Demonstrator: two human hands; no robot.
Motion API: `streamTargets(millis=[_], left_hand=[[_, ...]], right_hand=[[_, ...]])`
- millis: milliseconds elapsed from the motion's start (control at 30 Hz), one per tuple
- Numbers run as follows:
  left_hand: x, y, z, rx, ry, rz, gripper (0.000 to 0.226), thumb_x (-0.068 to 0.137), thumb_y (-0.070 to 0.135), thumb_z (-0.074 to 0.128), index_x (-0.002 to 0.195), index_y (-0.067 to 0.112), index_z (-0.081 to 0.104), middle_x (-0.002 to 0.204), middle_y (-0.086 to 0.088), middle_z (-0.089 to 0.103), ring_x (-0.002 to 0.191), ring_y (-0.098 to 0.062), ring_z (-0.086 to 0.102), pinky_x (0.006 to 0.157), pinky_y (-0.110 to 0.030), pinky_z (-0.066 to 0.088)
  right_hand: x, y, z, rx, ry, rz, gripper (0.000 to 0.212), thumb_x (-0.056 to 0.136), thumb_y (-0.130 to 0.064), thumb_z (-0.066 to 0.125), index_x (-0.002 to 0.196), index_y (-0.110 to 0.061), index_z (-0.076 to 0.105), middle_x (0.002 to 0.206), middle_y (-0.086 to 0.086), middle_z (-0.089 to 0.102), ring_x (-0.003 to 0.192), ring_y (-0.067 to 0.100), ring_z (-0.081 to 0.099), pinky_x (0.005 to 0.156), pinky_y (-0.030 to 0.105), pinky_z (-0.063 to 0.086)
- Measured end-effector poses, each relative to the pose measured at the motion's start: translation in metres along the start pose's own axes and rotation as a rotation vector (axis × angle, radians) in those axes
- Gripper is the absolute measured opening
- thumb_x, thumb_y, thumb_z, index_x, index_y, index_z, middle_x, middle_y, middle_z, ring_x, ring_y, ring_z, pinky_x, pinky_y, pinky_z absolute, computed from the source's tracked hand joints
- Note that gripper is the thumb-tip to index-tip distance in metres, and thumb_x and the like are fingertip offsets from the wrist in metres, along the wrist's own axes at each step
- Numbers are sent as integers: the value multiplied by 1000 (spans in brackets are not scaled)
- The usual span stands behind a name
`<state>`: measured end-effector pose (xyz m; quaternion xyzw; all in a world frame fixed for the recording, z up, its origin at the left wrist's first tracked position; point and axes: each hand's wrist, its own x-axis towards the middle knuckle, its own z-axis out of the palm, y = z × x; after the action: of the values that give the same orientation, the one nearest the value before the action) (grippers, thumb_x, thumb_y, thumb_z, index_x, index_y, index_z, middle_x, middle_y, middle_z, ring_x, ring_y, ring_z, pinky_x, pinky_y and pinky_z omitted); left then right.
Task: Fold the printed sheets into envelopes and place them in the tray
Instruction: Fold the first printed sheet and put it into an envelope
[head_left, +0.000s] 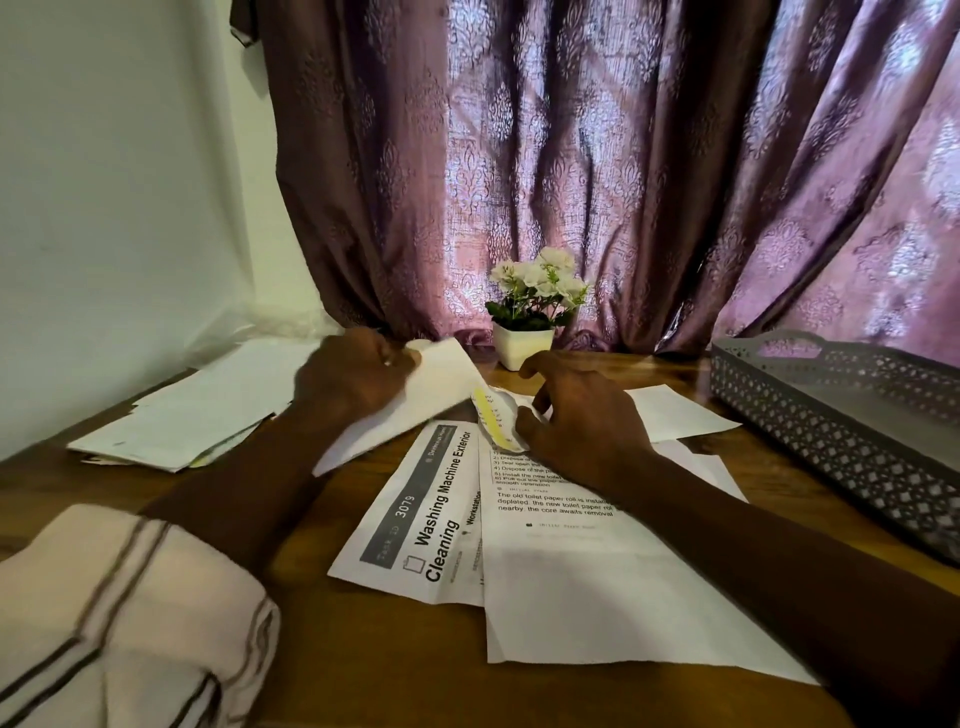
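My left hand (353, 376) grips the far edge of a white envelope (415, 402) and holds it tilted above the table. My right hand (582, 415) rests on a folded printed sheet with a yellow strip (496, 423) whose end sits at the envelope's mouth. Under my right forearm lies a printed sheet about a toilet paper roll (561, 582). Beside it on the left lies a sheet titled "Washing Machine Exterior Cleaning" (421, 514). The grey perforated tray (831, 415) stands at the right, and its inside is hidden from me.
A pile of white envelopes and papers (202, 410) lies at the left of the wooden table. A small white pot of white flowers (524, 338) stands at the back by the purple curtain. Another white sheet (675, 410) lies beyond my right hand.
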<state>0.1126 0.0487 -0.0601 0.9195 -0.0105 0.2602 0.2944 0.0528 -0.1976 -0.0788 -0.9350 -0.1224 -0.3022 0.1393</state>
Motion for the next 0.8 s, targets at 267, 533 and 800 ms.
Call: streamTargets(millis=[267, 533, 800], left_hand=[[-3, 7, -22, -304, -268, 135, 23, 80, 34, 85, 70, 16, 77, 74, 4, 76, 67, -5, 64, 74, -30, 52], [-10, 13, -18, 40, -336, 224, 29, 72, 50, 86, 82, 25, 78, 83, 16, 70, 81, -7, 65, 82, -30, 55], [-9, 17, -27, 399, -270, 340, 60, 58, 80, 78, 88, 28, 71, 87, 11, 69, 83, -15, 64, 73, -30, 48]], right_hand=[[-3, -3, 0, -12, 47, -12, 39, 86, -48, 63, 122, -33, 61, 91, -12, 75, 93, 16, 68, 78, 37, 56], [-6, -9, 1, 39, 99, 0, 32, 87, -56, 62, 112, -36, 65, 89, -17, 76, 84, 8, 69, 74, 33, 55], [-7, -10, 0, 93, 77, 21, 22, 90, -46, 66, 109, -35, 68, 86, -18, 76, 83, 7, 69, 73, 32, 55]])
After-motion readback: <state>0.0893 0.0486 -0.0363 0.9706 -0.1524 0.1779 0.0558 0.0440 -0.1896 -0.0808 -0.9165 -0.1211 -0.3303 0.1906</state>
